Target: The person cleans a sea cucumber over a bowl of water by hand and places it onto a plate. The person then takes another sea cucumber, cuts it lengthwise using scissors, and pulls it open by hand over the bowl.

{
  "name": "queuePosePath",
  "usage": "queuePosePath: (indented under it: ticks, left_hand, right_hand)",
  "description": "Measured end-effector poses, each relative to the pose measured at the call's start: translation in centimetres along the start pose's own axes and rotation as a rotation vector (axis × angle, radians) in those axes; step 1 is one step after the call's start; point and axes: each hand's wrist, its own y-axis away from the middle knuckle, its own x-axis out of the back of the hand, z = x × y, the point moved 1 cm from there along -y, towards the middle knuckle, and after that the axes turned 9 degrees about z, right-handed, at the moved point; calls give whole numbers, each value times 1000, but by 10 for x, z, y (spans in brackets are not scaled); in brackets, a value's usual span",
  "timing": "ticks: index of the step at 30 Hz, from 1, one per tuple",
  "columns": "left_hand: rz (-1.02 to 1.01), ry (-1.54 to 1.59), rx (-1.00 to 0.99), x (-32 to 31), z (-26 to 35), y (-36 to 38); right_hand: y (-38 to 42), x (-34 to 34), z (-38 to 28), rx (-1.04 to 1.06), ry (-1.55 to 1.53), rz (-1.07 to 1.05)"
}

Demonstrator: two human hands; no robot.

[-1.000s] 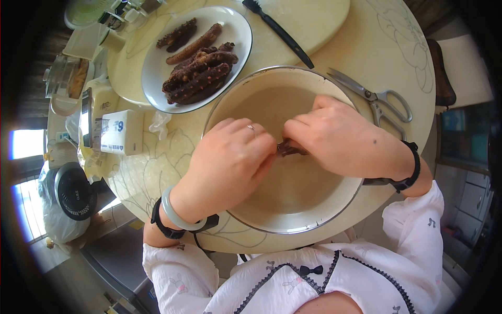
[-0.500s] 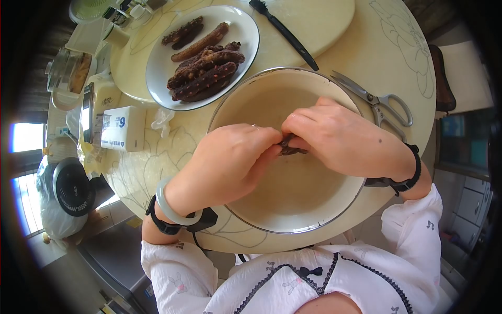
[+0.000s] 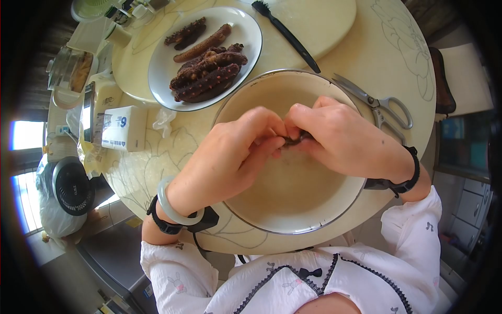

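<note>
Both arms reach forward and angle in toward each other. The left forearm [image 3: 193, 183] slants up from the lower left, and the left hand [image 3: 243, 141] has its back turned up, index finger [image 3: 267, 119] arched over the thumb [image 3: 264, 150], their tips drawn close. The right forearm [image 3: 392, 157] comes in from the right, the right hand [image 3: 340, 133] knuckles up with fingers curled. The fingertips of both hands meet in a pinch.

Counted on one round, beige desk [image 3: 157, 172]: one white, dark-rimmed plate [image 3: 243, 39], at least five dark, bumpy, elongated pieces [image 3: 209, 64] (overlapping, hence no exact total), one round, cream basin [image 3: 293, 217], one pair of silver metal scissors [image 3: 372, 101], one black, long-handled brush [image 3: 287, 37]. Also: one left hand [image 3: 243, 146], one right hand [image 3: 340, 135], one small dark piece [image 3: 295, 140] between.
</note>
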Motion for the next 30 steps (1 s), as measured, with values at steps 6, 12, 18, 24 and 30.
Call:
queuePosePath:
  ticks: [6, 12, 18, 24, 30]
  left_hand:
    - [58, 0, -52, 0, 0, 1]
    - [-21, -144, -133, 4, 1, -1]
    - [47, 103, -58, 1, -7, -1]
    - [45, 150, -69, 6, -3, -1]
    - [31, 297, 128, 7, -2, -1]
  right_hand:
    - [-2, 2, -1, 14, -149, 23]
    - [-4, 6, -3, -46, -155, 9]
    - [-8, 6, -2, -196, -354, -26]
    - [-8, 5, 0, -51, -458, 81]
    - [-10, 12, -5, -156, -494, 48]
